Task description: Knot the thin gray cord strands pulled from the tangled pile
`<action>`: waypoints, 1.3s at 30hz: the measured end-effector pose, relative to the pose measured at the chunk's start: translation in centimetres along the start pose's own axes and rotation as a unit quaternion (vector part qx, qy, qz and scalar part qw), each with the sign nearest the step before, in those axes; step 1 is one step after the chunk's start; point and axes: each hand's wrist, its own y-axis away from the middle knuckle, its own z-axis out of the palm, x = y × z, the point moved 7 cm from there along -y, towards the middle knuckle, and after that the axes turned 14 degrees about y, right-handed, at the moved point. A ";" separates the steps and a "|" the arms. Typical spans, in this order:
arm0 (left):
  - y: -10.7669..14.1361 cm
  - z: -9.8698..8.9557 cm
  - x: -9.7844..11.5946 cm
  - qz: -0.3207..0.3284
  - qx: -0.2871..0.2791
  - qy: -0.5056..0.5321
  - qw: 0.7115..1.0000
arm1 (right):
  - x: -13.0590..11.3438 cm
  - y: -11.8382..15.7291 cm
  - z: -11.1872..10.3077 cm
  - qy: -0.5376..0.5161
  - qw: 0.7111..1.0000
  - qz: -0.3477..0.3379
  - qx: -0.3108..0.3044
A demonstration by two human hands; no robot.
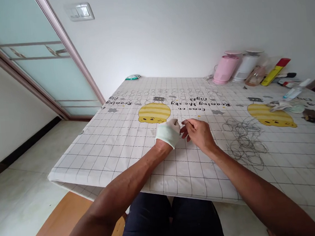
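head view: left of the wire tangle (245, 140), your right hand (201, 133), nearer to it, pinches a thin wire (184, 118) slanting toward your gloved left hand (168, 131), curled; whether that grips, i cannot tell.

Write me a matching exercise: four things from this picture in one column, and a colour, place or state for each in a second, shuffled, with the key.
Things:
1. Left hand
2. Tangle of thin strands
3. Switch plate
4. Left one of the two upright cylinders at the back

Descriptions:
A. Mounted on the wall
B. Pink
C. Wearing a pale glove
D. Dark, in loose loops

Right pairs: 1-C, 2-D, 3-A, 4-B
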 end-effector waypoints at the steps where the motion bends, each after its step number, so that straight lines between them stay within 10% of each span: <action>1: 0.1 -0.2 0.1 0.001 0.001 -0.017 1.000 | -0.1 0.0 0.1 -0.004 1.000 0.000 0.003; 13: 1.6 1.1 1.2 0.106 -0.025 -0.143 0.984 | -1.8 0.6 -1.0 -0.011 0.999 -0.010 0.028; 20: 1.0 -0.3 1.0 -0.025 -0.023 0.075 0.997 | -2.9 1.3 -1.7 0.067 0.987 -0.074 0.124; 31: 2.1 0.2 1.3 0.062 0.012 -0.013 0.998 | -1.5 -0.1 -1.8 0.053 0.997 -0.039 0.035; 39: 1.7 0.3 1.2 -0.083 -0.064 0.298 0.949 | -2.1 0.0 -2.3 0.086 0.987 -0.136 -0.006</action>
